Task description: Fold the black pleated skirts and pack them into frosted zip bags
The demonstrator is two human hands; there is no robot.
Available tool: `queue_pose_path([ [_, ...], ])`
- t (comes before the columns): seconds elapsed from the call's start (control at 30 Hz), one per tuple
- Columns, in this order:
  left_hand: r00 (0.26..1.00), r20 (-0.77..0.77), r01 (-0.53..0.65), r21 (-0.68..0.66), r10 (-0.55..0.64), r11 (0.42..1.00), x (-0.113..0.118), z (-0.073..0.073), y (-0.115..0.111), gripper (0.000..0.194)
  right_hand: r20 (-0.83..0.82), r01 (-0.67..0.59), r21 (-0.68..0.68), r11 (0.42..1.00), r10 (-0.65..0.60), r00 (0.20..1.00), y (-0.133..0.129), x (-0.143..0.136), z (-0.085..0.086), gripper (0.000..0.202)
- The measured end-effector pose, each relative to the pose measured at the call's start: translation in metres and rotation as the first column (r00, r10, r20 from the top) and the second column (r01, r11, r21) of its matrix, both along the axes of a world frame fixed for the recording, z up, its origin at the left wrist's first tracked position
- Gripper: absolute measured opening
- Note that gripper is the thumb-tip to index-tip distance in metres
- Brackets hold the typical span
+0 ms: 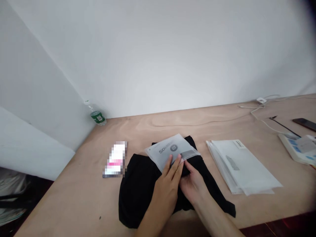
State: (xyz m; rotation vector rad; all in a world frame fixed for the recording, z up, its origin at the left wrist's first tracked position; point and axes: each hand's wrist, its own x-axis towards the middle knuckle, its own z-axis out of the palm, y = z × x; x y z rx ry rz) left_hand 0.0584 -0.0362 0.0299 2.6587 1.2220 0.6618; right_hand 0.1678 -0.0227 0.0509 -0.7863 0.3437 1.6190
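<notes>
A frosted plastic garment bag (160, 149) with a dark round logo and lettering lies tilted over a black cloth garment (138, 184) on the table. Across the bag's near edge, the fingers of my left hand (168, 184) stretch out flat, its thumb hidden. My right hand (194, 186) is closed at the bag's near right corner, one digit against the edge. Its other fingers are tucked out of sight behind my left hand. Dark material shows through the bag near my fingertips; I cannot tell whether it is inside or underneath.
To the right lies a stack of frosted plastic bags (247, 168). A blurred-out phone (115, 159) is at the left, and a water bottle (97, 115) stands by the wall. Farther right are a power strip (296, 148), cables (256, 113) and a dark phone (304, 124).
</notes>
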Motion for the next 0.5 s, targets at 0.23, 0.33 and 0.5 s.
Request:
queue_pose_path([
  [0.23,0.987,0.032,0.154,0.016,-0.155,0.988,-0.015,0.007,0.0,0.06,0.062,0.034,0.016,0.999,-0.035,0.997,0.001,-0.01,-0.003,0.021],
  [0.33,0.985,0.058,0.163,-0.028,-0.161,0.986,-0.024,0.013,0.002,0.067,0.138,-0.003,0.085,0.996,-0.009,0.99,-0.007,-0.011,-0.007,0.015],
  [0.5,0.97,0.036,0.241,-0.074,-0.239,0.968,-0.028,0.017,-0.001,0.075,0.406,-0.161,0.244,0.956,0.05,0.913,-0.008,-0.012,-0.018,0.019],
])
